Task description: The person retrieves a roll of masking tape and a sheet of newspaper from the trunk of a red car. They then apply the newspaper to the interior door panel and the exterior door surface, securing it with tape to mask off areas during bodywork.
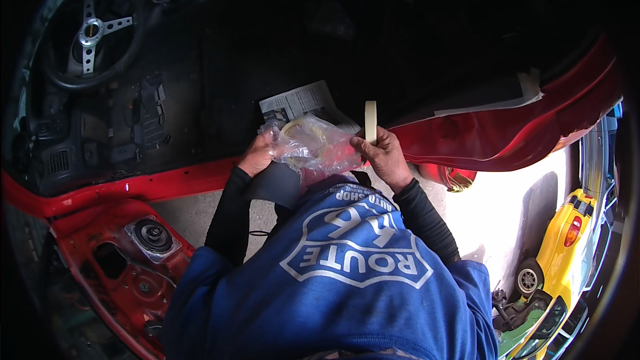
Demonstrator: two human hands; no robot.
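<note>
A crinkled clear plastic bag [320,139] is stretched between my two hands in front of my chest. Inside it a pale yellow ring, like a roll of tape, shows through. My left hand [257,155] is closed on the bag's left end. My right hand [388,159] grips a cream roll of masking tape [371,121], which stands on edge above the fingers, and touches the bag's right end. Below my left hand is a dark grey sheet [275,183]; what holds it is hidden. A printed newspaper page [300,100] lies just beyond the bag.
The red car's sill [160,184] runs in front of me, its dark interior beyond, with a steering wheel [91,32] at far left. The open red door [120,260] with a speaker is at left. Tape and paper [493,102] edge the red body at right; a yellow car [563,247] stands outside.
</note>
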